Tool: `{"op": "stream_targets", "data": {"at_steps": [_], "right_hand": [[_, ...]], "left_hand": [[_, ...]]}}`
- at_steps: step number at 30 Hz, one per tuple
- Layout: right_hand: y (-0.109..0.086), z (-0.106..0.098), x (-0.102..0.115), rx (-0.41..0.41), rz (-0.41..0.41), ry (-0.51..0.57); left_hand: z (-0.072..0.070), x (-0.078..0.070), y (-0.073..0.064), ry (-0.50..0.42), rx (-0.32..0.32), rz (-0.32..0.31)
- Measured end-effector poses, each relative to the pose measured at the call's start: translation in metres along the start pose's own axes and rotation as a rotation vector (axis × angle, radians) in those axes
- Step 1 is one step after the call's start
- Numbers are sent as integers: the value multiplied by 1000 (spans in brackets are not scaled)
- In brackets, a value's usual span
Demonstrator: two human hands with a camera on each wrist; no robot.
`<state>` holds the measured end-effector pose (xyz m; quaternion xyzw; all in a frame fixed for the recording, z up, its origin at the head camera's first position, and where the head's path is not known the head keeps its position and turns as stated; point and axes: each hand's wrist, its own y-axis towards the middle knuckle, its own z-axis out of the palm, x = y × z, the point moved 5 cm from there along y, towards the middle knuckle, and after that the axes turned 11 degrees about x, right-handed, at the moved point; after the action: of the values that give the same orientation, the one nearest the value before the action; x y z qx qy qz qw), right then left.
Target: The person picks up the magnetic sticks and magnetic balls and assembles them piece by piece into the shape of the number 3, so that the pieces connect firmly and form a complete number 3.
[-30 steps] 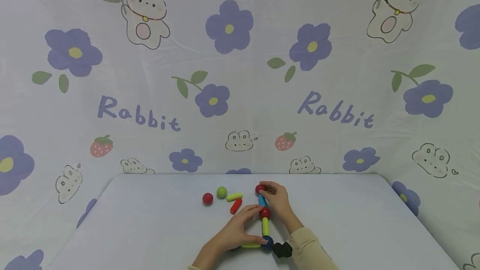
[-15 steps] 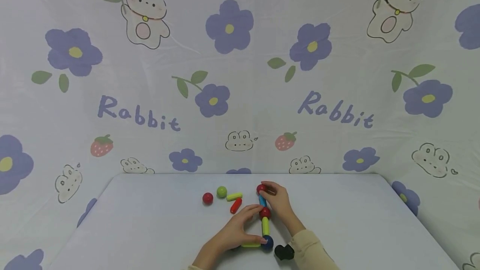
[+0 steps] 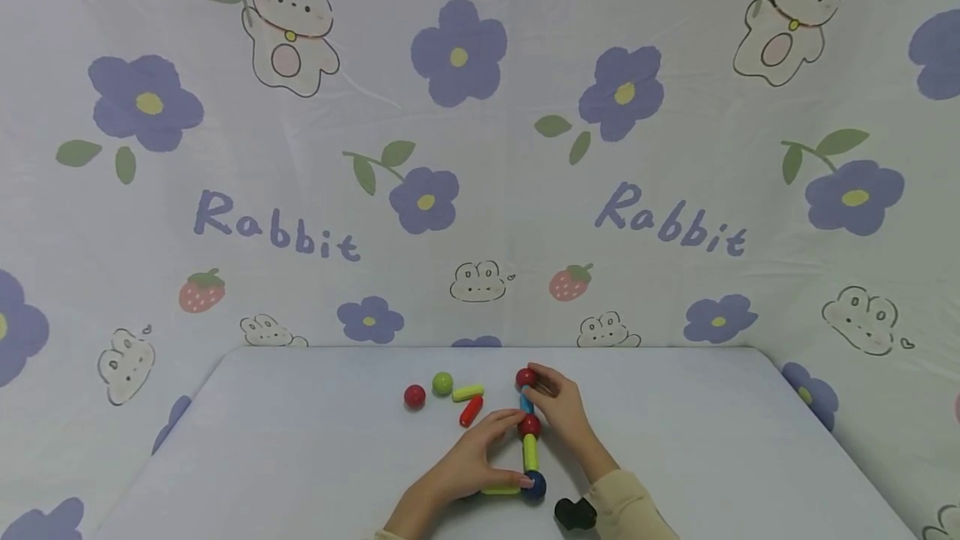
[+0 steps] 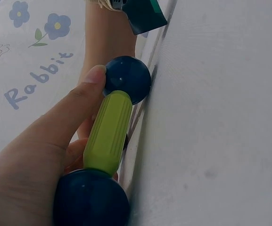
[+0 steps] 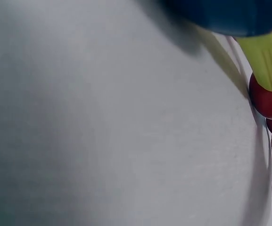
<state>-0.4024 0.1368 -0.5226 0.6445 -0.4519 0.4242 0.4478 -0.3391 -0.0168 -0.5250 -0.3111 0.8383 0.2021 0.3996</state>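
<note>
A ball-and-rod building toy lies on the table in the head view. Its far leg runs from a blue ball [image 3: 534, 487] through a yellow-green rod [image 3: 531, 452], a red ball [image 3: 530, 426] and a blue rod [image 3: 527, 401] to a red end ball [image 3: 524, 377]. My left hand [image 3: 468, 461] holds the toy, thumb on the blue ball and fingertips at the middle red ball. With its fingers my right hand [image 3: 561, 411] pinches the far end, at the end ball and blue rod. The left wrist view shows another yellow-green rod [image 4: 108, 134] leading to a second blue ball [image 4: 91, 200].
Loose pieces lie left of the toy: a red ball [image 3: 415, 396], a green ball [image 3: 442, 383], a yellow-green rod [image 3: 468, 393] and a red rod [image 3: 471, 412]. A black object [image 3: 576, 513] is beside the right sleeve. A printed cloth [image 3: 480, 148] hangs behind the table [image 3: 300, 440].
The far red ball and blue rod have swung slightly right with my right hand, more in line with the rod below. The black object by the sleeve has shifted right. My left hand stays put.
</note>
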Motion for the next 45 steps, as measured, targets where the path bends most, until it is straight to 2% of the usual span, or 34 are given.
{"op": "stream_targets", "data": {"at_steps": [6, 11, 18, 26, 29, 33, 38, 41, 45], "right_hand": [[-3, -1, 1, 32, -25, 55], [-4, 0, -4, 33, -9, 88], [-5, -2, -13, -4, 9, 116], [-6, -2, -16, 16, -9, 177], [-6, -2, -16, 19, -14, 181], [-7, -1, -16, 11, 9, 153], [-8, 0, -17, 6, 28, 125], [-8, 0, -18, 8, 15, 135], [-9, 0, -18, 13, 2, 142]], "left_hand": [[0, -3, 0, 32, -6, 59], [-1, -4, -1, 34, -19, 77], [1, -1, -1, 8, -15, 50], [-1, -3, 0, 68, -56, 59], [-6, -5, 0, 109, -136, 42], [-20, -1, -1, 187, -317, -12], [-38, 11, -5, 253, -507, -154], [-44, 14, -7, 271, -552, -243], [-49, 16, -7, 290, -583, -253]]}}
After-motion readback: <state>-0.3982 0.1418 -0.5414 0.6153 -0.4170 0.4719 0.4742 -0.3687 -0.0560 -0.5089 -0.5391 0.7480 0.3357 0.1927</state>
